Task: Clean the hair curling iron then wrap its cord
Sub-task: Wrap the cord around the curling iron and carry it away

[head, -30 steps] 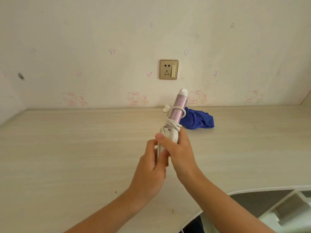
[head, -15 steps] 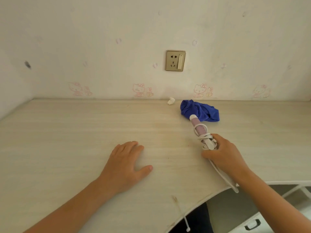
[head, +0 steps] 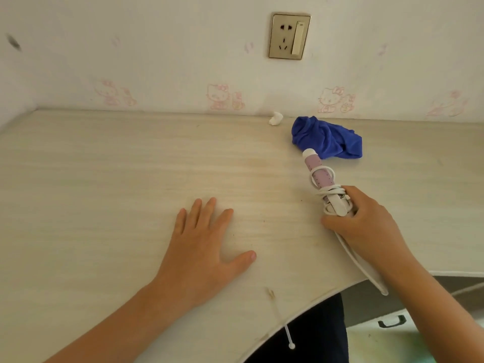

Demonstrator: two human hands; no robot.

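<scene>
I judge the wrapping about finished: my right hand grips the curling iron, cord looped round it, on the worktop just before the blue cloth, left hand flat and empty, so letting go comes next.

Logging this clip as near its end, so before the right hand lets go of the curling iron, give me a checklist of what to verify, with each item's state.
1. Cord wound around the curling iron: ok, several loops sit on the barrel.
2. Cord end tucked or secured: cannot tell, the right hand covers it.
3. Iron resting on the desk: ok, though its handle end overhangs the curved front edge.
4. Left hand clear of the iron: ok, flat on the desk, apart from it.
5. Blue cloth out of the way: ok, set down beyond the iron's tip.
6. Barrel actually clean: cannot tell.
</scene>
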